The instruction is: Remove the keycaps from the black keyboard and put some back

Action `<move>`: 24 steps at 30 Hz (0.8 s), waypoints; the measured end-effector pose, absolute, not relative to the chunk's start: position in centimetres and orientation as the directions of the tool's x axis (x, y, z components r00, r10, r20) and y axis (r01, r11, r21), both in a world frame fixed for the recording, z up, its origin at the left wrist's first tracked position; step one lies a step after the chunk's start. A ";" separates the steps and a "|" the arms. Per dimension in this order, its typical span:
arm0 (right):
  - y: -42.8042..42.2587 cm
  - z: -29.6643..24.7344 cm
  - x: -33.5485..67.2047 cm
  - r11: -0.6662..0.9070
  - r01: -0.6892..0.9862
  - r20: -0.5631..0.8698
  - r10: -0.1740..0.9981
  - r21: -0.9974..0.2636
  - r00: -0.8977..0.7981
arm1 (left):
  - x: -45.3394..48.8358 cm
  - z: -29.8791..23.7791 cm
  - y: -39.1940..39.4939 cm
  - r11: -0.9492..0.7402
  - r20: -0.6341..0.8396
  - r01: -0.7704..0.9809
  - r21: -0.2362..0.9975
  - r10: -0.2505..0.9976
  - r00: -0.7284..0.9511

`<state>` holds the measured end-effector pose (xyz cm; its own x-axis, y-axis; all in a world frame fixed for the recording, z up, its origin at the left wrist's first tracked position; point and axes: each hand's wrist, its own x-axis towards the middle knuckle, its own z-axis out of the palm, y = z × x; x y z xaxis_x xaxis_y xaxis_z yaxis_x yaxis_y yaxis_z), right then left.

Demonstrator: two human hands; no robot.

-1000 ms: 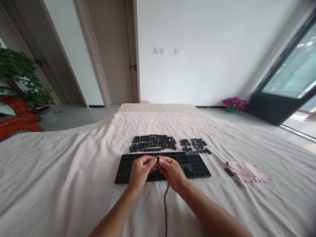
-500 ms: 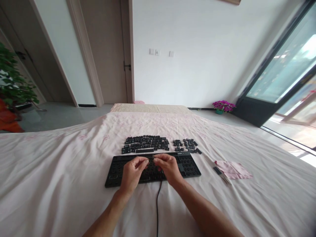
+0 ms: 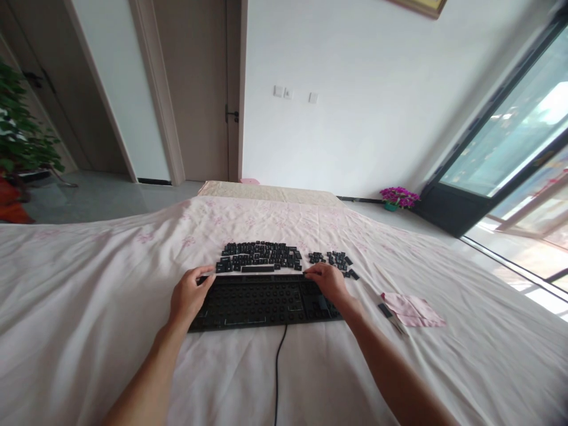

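A black keyboard (image 3: 257,302) with its keycaps off lies on the bed sheet, its cable running toward me. My left hand (image 3: 191,294) is closed around its far left corner, thumb on top and fingers at the back edge. At the far edge, right of the middle, my right hand (image 3: 329,283) has its fingertips closed on the rim; whether a small piece is also between them I cannot tell. Just beyond the keyboard are many loose keycaps (image 3: 261,254), with a long space bar key (image 3: 258,269) in front. A smaller keycap group (image 3: 331,258) sits to the right, partly behind my right hand.
On the right a pink cloth (image 3: 417,310) lies beside a small dark-ended tool (image 3: 390,316). The black cable (image 3: 278,361) crosses the wrinkled sheet (image 3: 110,307). Purple flowers (image 3: 399,197) stand on the floor by the glass door.
My hands were together over the middle of the keyboard with fingers pinched. They have moved apart, the left to the far left corner, the right to the far edge. The view has shifted slightly.
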<state>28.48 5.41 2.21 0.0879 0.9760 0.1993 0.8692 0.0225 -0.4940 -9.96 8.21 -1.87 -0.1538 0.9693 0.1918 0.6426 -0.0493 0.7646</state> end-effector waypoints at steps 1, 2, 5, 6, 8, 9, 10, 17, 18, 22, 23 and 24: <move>5.4 2.2 28.3 0.027 0.883 0.193 0.979 -0.468 0.072 | -10.1 -2.1 8.4 -0.046 0.171 0.612 0.790 0.974 -0.147; 5.4 2.2 28.2 0.035 0.896 0.188 0.981 -0.442 0.055 | -10.3 -2.3 8.5 -0.049 0.156 0.580 0.813 0.978 -0.137; 5.5 2.1 28.0 0.064 0.922 0.183 0.983 -0.381 0.008 | -11.0 -2.9 8.8 -0.059 0.130 0.517 0.854 0.986 -0.102; 5.6 2.1 28.0 0.071 0.927 0.183 0.983 -0.368 -0.003 | -11.2 -2.9 8.8 -0.057 0.120 0.512 0.857 0.989 -0.091; 5.6 2.0 28.0 0.084 0.932 0.188 0.982 -0.351 -0.018 | -11.5 -3.0 8.8 -0.054 0.106 0.517 0.854 0.992 -0.071; 5.6 2.0 28.0 0.091 0.934 0.191 0.981 -0.346 -0.025 | -11.6 -3.0 8.8 -0.054 0.103 0.523 0.851 0.992 -0.066; 5.6 2.0 28.0 0.100 0.935 0.194 0.980 -0.341 -0.034 | -11.7 -3.0 8.8 -0.053 0.103 0.530 0.846 0.993 -0.065; 5.1 3.4 27.4 0.180 0.956 0.157 0.977 -0.234 -0.145 | -11.6 -3.1 8.7 -0.044 0.106 0.574 0.818 0.991 -0.076; 5.1 3.6 27.2 0.192 0.958 0.150 0.975 -0.212 -0.162 | -11.6 -3.0 8.7 -0.044 0.108 0.582 0.812 0.991 -0.076; 4.8 3.9 26.8 0.243 0.962 0.150 0.963 -0.127 -0.224 | -11.6 -2.9 8.6 -0.041 0.115 0.617 0.786 0.990 -0.081; 4.6 3.8 26.7 0.248 0.963 0.149 0.962 -0.107 -0.231 | -11.6 -2.9 8.6 -0.037 0.113 0.622 0.782 0.990 -0.083; 4.5 3.8 26.6 0.249 0.964 0.147 0.961 -0.088 -0.235 | -11.6 -2.8 8.6 -0.036 0.113 0.626 0.779 0.990 -0.085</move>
<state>26.64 4.51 3.76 -0.2347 0.9609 0.1471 0.9644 0.2491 -0.0883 -11.59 8.57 -2.83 -0.0846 0.9900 0.1132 0.6263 -0.0355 0.7788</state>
